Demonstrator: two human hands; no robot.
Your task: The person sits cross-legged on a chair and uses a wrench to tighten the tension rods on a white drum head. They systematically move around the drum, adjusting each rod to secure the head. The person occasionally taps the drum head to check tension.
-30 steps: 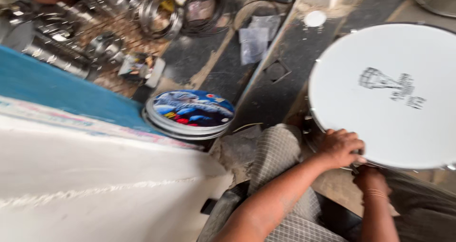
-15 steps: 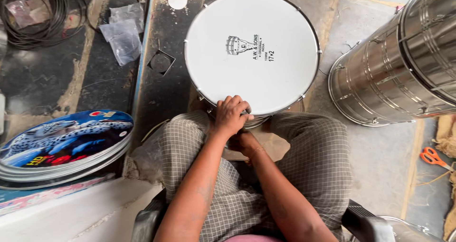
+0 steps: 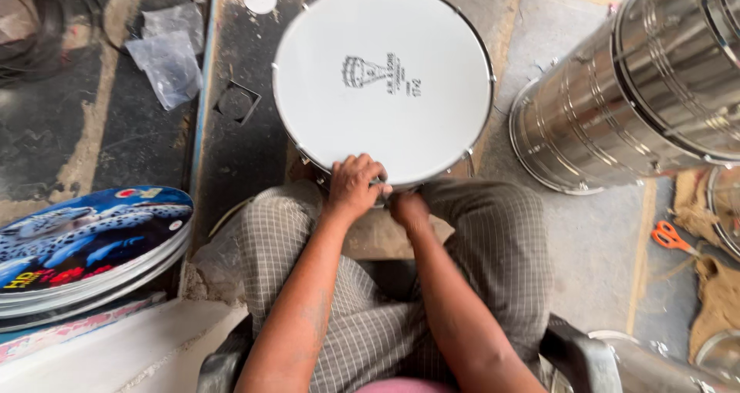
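Item: white-headed drum (image 3: 383,81), round, with a metal hoop and a small dark emblem printed near the middle. It is standing on the floor between the seated person's knees, head facing up.

Left hand (image 3: 352,186): lying over the near rim, fingers curled down and gripping the hoop edge. Right hand (image 3: 409,209): working just below the same rim, fingers clenched; whether they are closing on a tool or a fitting, I cannot tell, since the fist is hiding it.

Around it: steel drum shells (image 3: 640,92) lying to the right, near the drum; a stack of printed drum heads (image 3: 85,243) to the left; orange scissors (image 3: 669,237) on the floor, well apart; a crumpled plastic bag (image 3: 168,58) and coiled wire (image 3: 35,23) beyond.

Risks, as judged: both hands are crowding one spot of the rim, so the drum may be tipping toward the person if pressed unevenly; a slipping grip could be knocking knuckles on the hoop; the shell nearby could be getting bumped if the drum is swung round.
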